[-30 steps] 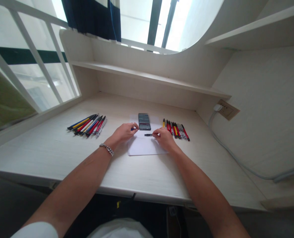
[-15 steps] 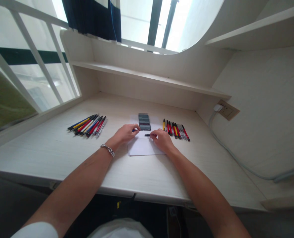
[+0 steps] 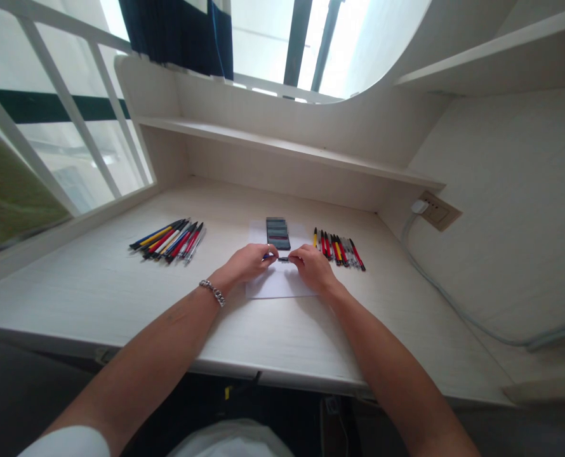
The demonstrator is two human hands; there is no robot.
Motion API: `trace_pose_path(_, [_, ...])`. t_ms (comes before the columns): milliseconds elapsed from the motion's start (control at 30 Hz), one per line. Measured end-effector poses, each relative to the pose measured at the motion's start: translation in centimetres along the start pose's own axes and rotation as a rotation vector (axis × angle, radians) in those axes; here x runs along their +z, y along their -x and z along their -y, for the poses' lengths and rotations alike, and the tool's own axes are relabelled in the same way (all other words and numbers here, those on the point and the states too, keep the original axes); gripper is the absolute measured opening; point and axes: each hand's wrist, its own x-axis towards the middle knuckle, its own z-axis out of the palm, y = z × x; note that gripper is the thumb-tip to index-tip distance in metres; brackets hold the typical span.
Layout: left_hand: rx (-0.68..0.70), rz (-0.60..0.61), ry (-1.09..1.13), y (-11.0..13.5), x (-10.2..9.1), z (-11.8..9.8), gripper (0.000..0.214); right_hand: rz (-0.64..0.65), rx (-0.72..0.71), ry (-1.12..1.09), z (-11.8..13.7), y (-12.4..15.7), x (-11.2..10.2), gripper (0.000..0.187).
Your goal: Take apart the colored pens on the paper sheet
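Observation:
Over the white paper [image 3: 277, 284], my left hand [image 3: 250, 261] pinches a thin blue pen piece [image 3: 266, 256], its tip pointing right. My right hand [image 3: 312, 266] is closed on a short dark pen piece [image 3: 283, 259], held level and pointing left. The two pieces meet end to end between my fingertips; whether they are joined I cannot tell. Just beyond the hands lies a dark phone-like device [image 3: 277, 231], its screen blurred out.
A loose pile of coloured pens [image 3: 168, 241] lies on the desk [image 3: 120, 292] at left. A row of red, yellow and clear pens [image 3: 337, 247] lies at right. A shelf [image 3: 282, 143] spans the back; a cable [image 3: 435, 289] runs from the wall socket [image 3: 437, 211].
My left hand has moved right and slightly down, bringing the blue pen piece up to the dark one. My right hand stays almost where it was.

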Motion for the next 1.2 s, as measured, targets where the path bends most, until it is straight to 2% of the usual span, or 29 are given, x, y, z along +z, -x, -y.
trace_pose_path(167, [-0.028, -0.021, -0.017, -0.2, -0.6, 0.6, 0.029, 0.030, 0.068, 0.012, -0.8, -0.2, -0.9, 0.021])
trace_pose_path(400, [-0.085, -0.135, -0.003, -0.4, -1.6, 2.3, 0.028, 0.093, 0.127, -0.014, -2.1, -0.2, -1.2, 0.018])
trace_pose_path(667, [-0.088, -0.080, 0.037, -0.4, -1.5, 1.8, 0.035, 0.208, 0.101, 0.068, -1.7, 0.2, -0.9, 0.021])
trace_pose_path(767, [-0.061, -0.101, 0.089, -0.5, -1.4, 1.9, 0.036, 0.205, 0.101, 0.076, -1.7, 0.2, -0.9, 0.019])
trace_pose_path(900, [-0.008, -0.112, 0.136, -0.4, -1.3, 1.9, 0.025, 0.161, 0.130, 0.025, -1.2, 0.2, -1.2, 0.018])
trace_pose_path(1067, [0.004, -0.097, 0.127, -0.3, -1.3, 1.3, 0.026, 0.056, 0.119, -0.125, -0.3, 0.0, -1.5, 0.015])
trace_pose_path(1200, [0.101, -0.090, 0.097, -0.2, -1.0, 0.4, 0.027, 0.043, 0.190, -0.334, 0.1, -0.2, -0.8, 0.017])
